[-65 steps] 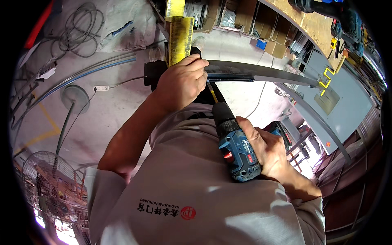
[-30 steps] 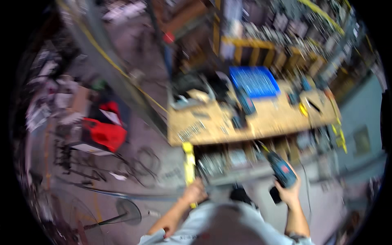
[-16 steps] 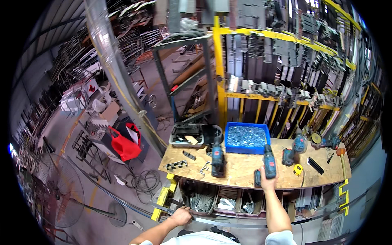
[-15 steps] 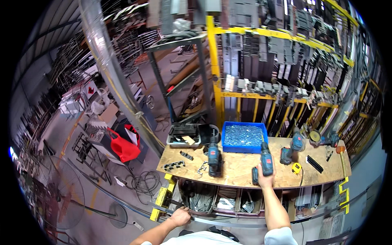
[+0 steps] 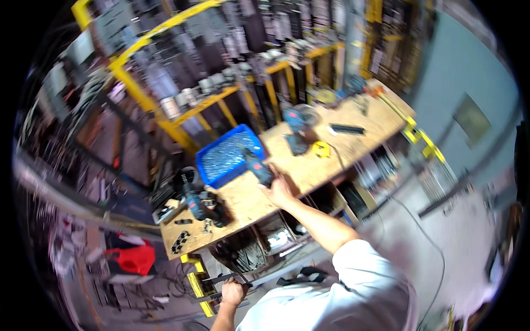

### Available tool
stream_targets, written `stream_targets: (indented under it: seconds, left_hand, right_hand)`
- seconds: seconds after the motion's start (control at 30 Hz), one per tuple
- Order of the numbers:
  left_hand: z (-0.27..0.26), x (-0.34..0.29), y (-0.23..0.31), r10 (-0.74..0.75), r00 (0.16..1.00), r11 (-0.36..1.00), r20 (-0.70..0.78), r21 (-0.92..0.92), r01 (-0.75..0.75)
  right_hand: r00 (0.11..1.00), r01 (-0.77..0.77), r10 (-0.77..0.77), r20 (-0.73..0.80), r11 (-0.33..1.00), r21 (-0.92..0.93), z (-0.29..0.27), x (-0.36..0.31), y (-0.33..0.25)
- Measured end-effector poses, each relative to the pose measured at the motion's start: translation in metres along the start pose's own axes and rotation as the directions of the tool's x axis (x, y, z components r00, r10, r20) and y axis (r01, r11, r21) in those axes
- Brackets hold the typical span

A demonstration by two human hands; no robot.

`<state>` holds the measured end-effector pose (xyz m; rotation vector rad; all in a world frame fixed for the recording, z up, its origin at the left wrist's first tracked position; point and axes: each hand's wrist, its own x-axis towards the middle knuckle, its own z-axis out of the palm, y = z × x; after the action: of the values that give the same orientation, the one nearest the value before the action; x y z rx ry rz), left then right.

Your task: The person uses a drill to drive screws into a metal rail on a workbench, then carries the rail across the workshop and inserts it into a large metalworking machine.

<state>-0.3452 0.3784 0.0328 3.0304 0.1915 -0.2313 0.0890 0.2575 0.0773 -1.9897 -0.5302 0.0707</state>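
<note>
My right hand [image 5: 280,191] is at the back of a blue-and-black cordless drill [image 5: 258,170], closed around its handle, though motion blur softens the fingers. The drill stands at the front of a wooden workbench [image 5: 248,207], its nose toward a blue tray [image 5: 214,183] of small shiny screws or similar fasteners. Low in front of the bench, my left hand [image 5: 234,292] is a fist around a long grey metal profile [image 5: 292,266] that crosses before my body. Just beside that fist is a yellow bracket [image 5: 199,284] at the bench's left end.
A second drill [image 5: 197,205] and small black parts [image 5: 179,243] occupy the bench's left side. Farther right are another drill [image 5: 297,135], a yellow tape measure [image 5: 321,149] and black strips [image 5: 348,129]. Yellow racks of profiles rise behind. A cable [image 5: 436,248] trails across the floor.
My view has swung to the right and tilted, so the bench now slants. Both hands remain at the drill and the metal profile.
</note>
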Motion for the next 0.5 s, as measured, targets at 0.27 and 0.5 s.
stream_targets:
  seconds: [0.27, 0.5]
  left_hand:
    - [0.003, 0.017, 0.096, -0.113, 0.962, 0.651, -0.248, -0.750, -0.117]
    - [0.050, 0.047, 0.140, 0.224, 0.739, -0.781, 0.635, -0.336, 0.526]
  right_hand:
    - [0.964, 0.237, -0.265, -0.026, 0.900, -0.366, -0.166, -0.186, 0.035]
    - [1.000, -0.025, 0.025, -0.010, 0.708, -0.706, -0.314, -0.207, 0.117]
